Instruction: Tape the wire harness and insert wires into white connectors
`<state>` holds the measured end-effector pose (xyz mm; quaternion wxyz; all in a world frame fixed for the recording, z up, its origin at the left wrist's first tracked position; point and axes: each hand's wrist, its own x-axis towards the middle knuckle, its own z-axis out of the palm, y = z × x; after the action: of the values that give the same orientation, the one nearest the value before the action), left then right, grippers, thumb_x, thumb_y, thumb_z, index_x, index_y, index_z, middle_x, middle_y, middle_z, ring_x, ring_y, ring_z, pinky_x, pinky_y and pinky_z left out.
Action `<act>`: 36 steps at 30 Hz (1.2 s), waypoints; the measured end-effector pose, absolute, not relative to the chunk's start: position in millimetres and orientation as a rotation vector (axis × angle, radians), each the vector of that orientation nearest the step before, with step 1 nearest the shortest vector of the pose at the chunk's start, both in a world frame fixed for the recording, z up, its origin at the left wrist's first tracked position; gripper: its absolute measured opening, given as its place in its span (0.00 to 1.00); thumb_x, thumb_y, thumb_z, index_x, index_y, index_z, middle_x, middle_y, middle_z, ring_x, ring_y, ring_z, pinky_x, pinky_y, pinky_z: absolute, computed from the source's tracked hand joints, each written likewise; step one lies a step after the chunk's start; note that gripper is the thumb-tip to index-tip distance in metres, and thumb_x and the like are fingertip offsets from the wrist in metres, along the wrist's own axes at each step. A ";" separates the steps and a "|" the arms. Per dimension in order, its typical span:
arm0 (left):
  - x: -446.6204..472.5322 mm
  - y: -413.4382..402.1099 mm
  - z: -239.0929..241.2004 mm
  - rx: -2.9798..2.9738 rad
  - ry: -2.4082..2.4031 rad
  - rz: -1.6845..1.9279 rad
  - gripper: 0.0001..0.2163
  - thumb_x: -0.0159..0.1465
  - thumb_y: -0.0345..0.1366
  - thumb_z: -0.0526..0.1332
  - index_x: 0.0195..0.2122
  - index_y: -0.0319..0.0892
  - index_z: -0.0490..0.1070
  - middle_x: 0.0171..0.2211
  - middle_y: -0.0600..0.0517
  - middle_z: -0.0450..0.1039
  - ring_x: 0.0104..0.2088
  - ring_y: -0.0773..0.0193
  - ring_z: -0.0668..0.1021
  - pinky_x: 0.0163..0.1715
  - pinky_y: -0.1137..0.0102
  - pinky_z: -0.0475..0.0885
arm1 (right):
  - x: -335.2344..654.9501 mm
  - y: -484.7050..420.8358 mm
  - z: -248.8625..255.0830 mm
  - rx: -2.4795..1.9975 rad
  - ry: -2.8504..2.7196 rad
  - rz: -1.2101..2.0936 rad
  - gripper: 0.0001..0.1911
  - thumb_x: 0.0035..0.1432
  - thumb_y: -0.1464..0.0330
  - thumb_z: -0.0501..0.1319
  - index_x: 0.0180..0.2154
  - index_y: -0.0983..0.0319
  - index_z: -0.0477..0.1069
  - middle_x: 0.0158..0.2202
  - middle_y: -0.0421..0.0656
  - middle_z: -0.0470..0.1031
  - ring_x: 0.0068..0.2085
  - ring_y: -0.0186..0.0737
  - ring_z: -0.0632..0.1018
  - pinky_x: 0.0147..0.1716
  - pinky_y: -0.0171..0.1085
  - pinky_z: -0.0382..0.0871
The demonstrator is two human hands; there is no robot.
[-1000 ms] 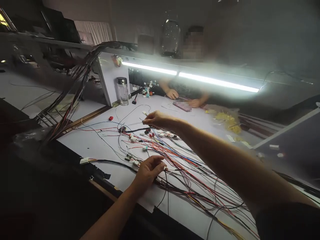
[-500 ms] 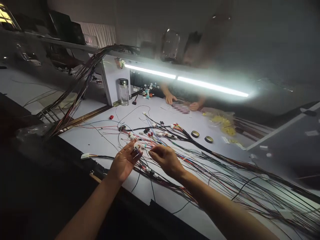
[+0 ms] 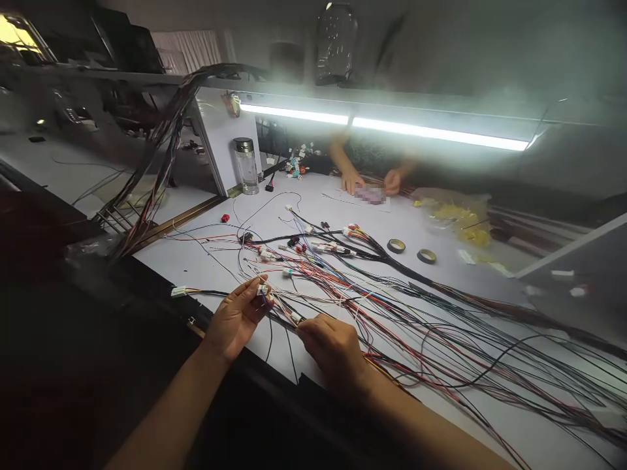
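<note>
My left hand is raised over the front of the table, its thumb and fingers closed on a small white connector with dark purple wires. To its right, my right hand is pinched shut just above the wires; what its fingertips hold is too thin or too hidden to make out. Close to those fingertips is another white connector on a dark wire bundle. Beyond the hands lie a white plug with a teal part and many loose red wires.
A black-sleeved harness crosses the table beside two tape rolls. A glass bottle stands at the back left, near a red connector. Across the table are another person's hands and a bag of yellow parts.
My right hand has moved down and toward me, away from my left hand. The left hand keeps hold of the white connector. The view has shifted slightly.
</note>
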<state>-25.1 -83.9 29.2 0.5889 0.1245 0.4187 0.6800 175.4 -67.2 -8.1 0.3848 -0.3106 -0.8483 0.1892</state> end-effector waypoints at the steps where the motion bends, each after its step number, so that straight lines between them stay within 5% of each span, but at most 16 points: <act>1: -26.8 -83.9 29.2 0.294 0.976 1.593 0.10 0.55 0.29 0.69 0.39 0.35 0.78 0.30 0.48 0.77 0.28 0.67 0.78 0.32 0.73 0.77 | 176.2 -67.5 -7.4 -0.787 -2.168 0.450 0.11 0.66 0.69 0.54 0.32 0.59 0.73 0.25 0.40 0.74 0.27 0.32 0.74 0.29 0.31 0.65; 18: -35.5 -90.8 39.3 0.353 1.055 1.709 0.11 0.44 0.30 0.75 0.29 0.37 0.78 0.31 0.52 0.78 0.30 0.66 0.78 0.32 0.69 0.78 | 179.6 -55.8 1.9 -0.860 -2.264 0.281 0.05 0.64 0.69 0.58 0.38 0.60 0.73 0.30 0.38 0.78 0.29 0.33 0.76 0.32 0.35 0.59; 25: -35.9 -96.7 44.0 0.476 1.056 1.710 0.06 0.49 0.31 0.73 0.29 0.41 0.80 0.31 0.51 0.79 0.33 0.65 0.79 0.33 0.71 0.77 | 162.0 -41.3 48.9 -0.888 -2.294 0.582 0.14 0.61 0.63 0.61 0.48 0.57 0.72 0.47 0.43 0.77 0.47 0.44 0.76 0.46 0.41 0.65; 36: -26.8 -104.9 47.0 0.608 1.097 1.667 0.04 0.51 0.32 0.72 0.28 0.43 0.80 0.32 0.51 0.79 0.34 0.63 0.79 0.36 0.69 0.77 | 115.4 -45.2 59.1 -0.780 -1.875 1.119 0.05 0.60 0.68 0.62 0.33 0.62 0.75 0.26 0.37 0.73 0.28 0.30 0.72 0.30 0.30 0.66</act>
<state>-26.8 -104.9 47.0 0.5036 0.2518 0.4543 0.6904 115.4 -45.2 59.1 0.4000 -0.3082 -0.7412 0.4423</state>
